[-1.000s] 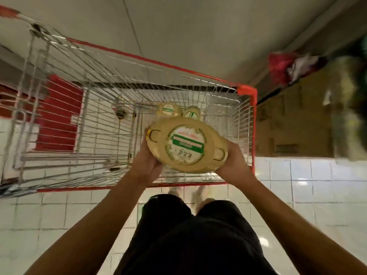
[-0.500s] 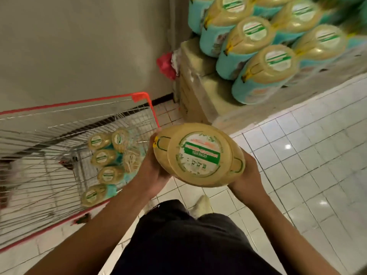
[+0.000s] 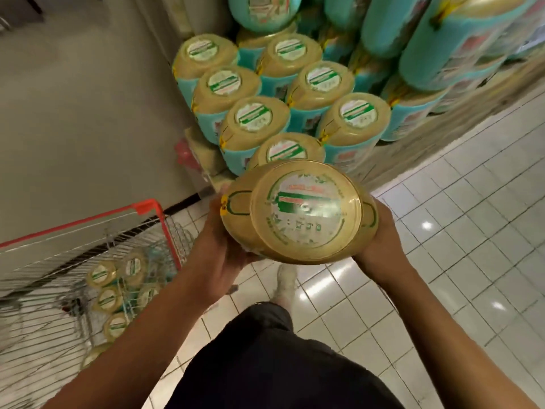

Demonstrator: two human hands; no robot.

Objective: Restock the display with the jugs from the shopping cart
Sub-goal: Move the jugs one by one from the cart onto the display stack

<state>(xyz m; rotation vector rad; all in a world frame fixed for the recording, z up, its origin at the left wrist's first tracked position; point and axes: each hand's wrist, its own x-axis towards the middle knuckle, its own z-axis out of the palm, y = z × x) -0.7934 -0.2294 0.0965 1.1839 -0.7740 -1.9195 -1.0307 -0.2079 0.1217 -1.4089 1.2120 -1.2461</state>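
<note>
I hold one jug point(image 3: 303, 214) with a gold lid and a green-and-white label between both hands, at chest height. My left hand point(image 3: 218, 255) grips its left side and my right hand point(image 3: 380, 246) grips its right side. Just beyond it stands the display point(image 3: 283, 113), a stack of several like jugs with teal wrappers and gold lids. The shopping cart point(image 3: 88, 231), wire with a red rim, is at my lower left. Several more jugs point(image 3: 118, 287) lie in it.
A plain beige wall point(image 3: 73, 113) rises behind the cart. Stacked cardboard boxes point(image 3: 442, 137) carry the display at right. White floor tiles point(image 3: 457, 246) stretch to the right. My foot point(image 3: 284, 284) shows below the held jug.
I have turned right from the cart toward the display, carrying the jug with both hands. The display now fills the upper middle of the view and the cart has slid to the lower left.
</note>
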